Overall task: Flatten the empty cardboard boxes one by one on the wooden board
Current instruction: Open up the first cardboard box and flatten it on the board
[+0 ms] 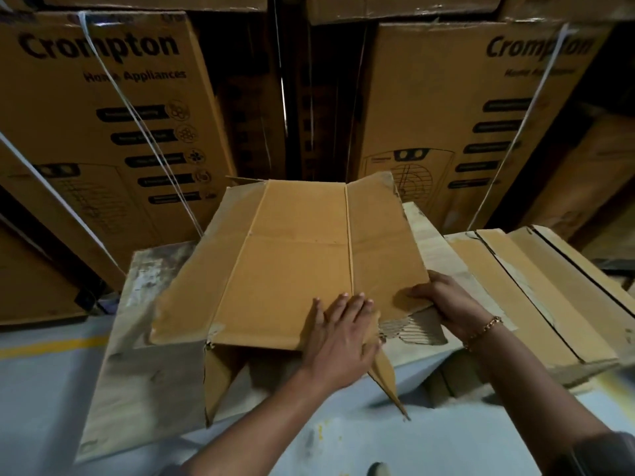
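A brown cardboard box (pixel 295 249) lies collapsed on the wooden board (pixel 144 355), its creases running away from me and its near flaps hanging over the board's front edge. My left hand (pixel 338 334) presses flat on the box's near edge with straight fingers. My right hand (pixel 443 300), with a bracelet at the wrist, grips the box's torn near right corner, thumb on top and fingers underneath.
Flattened cardboard (pixel 536 297) lies stacked on the right end of the board. Tall printed appliance cartons (pixel 103 132) with white straps stand close behind, with a dark gap (pixel 292 97) between them. Grey floor with a yellow line (pixel 44 348) is at the near left.
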A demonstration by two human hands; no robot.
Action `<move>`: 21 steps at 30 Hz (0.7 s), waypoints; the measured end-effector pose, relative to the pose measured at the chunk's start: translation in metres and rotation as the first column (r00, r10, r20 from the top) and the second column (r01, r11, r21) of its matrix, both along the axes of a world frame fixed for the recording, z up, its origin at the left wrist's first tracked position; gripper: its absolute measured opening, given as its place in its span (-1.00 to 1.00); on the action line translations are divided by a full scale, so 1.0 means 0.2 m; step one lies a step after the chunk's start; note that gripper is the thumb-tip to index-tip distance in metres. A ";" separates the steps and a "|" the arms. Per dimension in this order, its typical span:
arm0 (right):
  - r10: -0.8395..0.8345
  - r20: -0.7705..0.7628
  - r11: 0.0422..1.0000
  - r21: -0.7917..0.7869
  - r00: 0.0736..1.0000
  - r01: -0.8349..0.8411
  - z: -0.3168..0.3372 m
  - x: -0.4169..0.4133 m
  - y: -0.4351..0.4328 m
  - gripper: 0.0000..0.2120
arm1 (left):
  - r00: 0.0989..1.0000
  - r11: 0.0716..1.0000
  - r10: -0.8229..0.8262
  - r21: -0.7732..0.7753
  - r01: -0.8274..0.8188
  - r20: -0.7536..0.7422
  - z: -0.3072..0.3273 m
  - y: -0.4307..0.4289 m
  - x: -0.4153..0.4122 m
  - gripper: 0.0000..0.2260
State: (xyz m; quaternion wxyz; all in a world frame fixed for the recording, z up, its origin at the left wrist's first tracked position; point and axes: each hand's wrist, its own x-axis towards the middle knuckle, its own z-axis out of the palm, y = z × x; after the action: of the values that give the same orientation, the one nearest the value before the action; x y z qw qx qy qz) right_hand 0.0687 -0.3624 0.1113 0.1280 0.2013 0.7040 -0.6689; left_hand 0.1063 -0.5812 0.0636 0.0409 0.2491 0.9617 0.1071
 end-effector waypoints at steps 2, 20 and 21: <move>-0.047 0.033 0.999 0.001 0.998 0.047 -0.02 0.03 0.00 -0.71 | 0.999 0.999 -0.036 -0.011 0.035 -0.032 -0.01 -0.12 0.04 -0.24; 0.687 0.179 0.038 0.959 0.704 -0.280 -0.29 0.47 -0.50 -0.26 | 0.973 0.960 0.203 -0.174 -0.220 -0.112 -0.16 -0.83 0.21 -0.26; 0.686 0.161 0.047 0.963 0.710 -0.264 -0.30 0.47 -0.50 -0.27 | 0.976 0.966 0.183 -0.164 -0.202 -0.120 -0.17 -0.84 0.23 -0.26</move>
State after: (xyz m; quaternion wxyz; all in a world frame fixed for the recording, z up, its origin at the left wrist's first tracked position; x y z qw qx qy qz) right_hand 0.1635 -0.4617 0.0514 0.0714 -0.1372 0.9872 -0.0381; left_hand 0.1517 -0.7488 0.0298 0.0020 0.1550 0.9878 0.0124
